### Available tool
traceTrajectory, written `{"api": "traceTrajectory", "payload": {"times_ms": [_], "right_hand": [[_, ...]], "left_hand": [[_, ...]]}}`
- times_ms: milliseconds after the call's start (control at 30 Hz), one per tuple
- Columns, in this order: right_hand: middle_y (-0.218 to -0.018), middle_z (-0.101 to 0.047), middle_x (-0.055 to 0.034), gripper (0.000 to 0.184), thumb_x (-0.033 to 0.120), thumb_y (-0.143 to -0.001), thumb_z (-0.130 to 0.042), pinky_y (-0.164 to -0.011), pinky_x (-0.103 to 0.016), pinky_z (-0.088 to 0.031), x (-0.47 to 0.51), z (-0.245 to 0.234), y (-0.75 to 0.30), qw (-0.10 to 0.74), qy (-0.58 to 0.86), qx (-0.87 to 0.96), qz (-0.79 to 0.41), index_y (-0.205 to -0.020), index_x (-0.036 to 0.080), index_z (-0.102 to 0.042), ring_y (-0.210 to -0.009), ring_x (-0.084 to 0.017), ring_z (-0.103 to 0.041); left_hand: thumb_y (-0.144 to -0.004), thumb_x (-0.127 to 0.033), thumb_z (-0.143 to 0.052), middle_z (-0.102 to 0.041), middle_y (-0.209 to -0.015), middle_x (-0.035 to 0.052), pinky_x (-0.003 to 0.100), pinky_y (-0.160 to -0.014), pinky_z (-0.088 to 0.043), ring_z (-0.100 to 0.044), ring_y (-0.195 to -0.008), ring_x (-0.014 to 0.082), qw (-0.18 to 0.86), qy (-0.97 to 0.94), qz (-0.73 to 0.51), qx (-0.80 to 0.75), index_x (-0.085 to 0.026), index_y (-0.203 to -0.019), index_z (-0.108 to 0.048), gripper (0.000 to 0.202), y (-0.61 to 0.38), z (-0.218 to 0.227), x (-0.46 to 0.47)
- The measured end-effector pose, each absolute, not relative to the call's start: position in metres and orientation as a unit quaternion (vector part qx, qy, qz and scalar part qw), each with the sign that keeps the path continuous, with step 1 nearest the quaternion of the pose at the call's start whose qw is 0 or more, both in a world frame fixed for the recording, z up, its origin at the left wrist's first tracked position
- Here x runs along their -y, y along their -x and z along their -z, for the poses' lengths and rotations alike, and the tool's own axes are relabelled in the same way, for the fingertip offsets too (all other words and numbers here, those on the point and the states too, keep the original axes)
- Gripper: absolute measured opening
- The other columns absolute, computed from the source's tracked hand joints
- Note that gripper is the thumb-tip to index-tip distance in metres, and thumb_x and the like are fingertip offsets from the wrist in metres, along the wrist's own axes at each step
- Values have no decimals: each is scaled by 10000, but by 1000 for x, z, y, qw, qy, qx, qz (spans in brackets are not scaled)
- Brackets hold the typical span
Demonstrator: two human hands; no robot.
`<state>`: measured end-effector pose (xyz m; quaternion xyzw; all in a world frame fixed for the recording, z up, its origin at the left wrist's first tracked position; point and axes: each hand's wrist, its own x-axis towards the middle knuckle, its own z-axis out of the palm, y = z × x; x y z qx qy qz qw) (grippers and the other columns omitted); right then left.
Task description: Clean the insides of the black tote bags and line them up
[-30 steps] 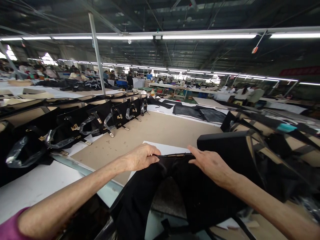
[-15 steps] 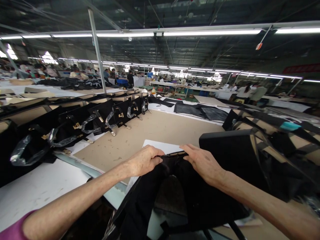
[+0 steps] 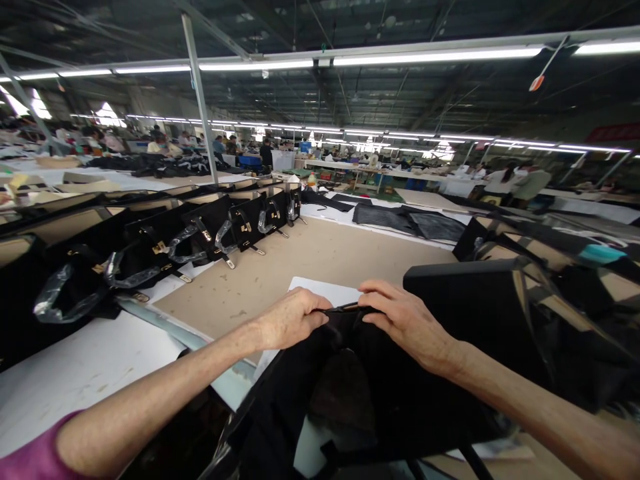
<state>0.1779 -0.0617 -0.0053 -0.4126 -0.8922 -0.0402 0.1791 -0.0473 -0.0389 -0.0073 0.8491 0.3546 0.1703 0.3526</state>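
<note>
A black bag (image 3: 350, 393) lies open in front of me, its top edge with a zip facing away. My left hand (image 3: 293, 317) is closed, pinching the left end of that zip edge. My right hand (image 3: 400, 317) grips the same edge just to the right, fingers curled over it. A white sheet (image 3: 320, 291) lies on the brown board (image 3: 300, 260) just beyond my hands.
A row of black bags (image 3: 165, 247) with gold fittings and plastic-wrapped handles lines the left side. Several more black bags (image 3: 525, 300) are piled at the right. Dark flat pieces (image 3: 410, 223) lie at the board's far edge. People work at distant tables.
My right hand has slid left along the zip edge, closing the gap to my left hand. The view has shifted slightly.
</note>
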Motion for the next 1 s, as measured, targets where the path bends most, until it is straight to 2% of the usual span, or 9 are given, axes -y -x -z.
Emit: {"api": "traceTrajectory", "payload": {"times_ms": [233,567,733,1000], "right_hand": [[-1079,-485,-36,185,129,-818,-417,-817,-306,-403,61,5,-174,181,410,894,17,-897,216,-560,-937,-154,-480],[-1010,-524,-18,158,210,-833,-440,-788,-279,-395,63,2,-173,179,413,893,3,-778,208,-588,-877,-149,-504],[-923,-561,-4,173,196,-847,-415,-743,-244,-402,62,3,-169,194,431,881,-35,-759,201,-564,-806,-122,-517],[-832,-571,-16,151,185,-831,-424,-701,-261,-405,59,7,-167,193,459,867,-13,-700,189,-500,-750,-136,-521]], "left_hand": [[-760,-260,-381,-549,-652,-16,184,-605,-373,-459,-616,104,361,-839,-177,-367,-120,-790,-614,273,48,5,42],[-766,-277,-382,-533,-627,-22,180,-578,-364,-445,-581,96,353,-837,-173,-380,-124,-799,-615,281,47,7,43],[-781,-287,-380,-521,-624,-25,175,-562,-345,-426,-574,87,328,-850,-167,-378,-119,-789,-610,284,48,5,45],[-775,-290,-415,-485,-558,-25,176,-504,-293,-401,-535,81,257,-872,-141,-392,-135,-699,-582,241,42,1,46]]}}
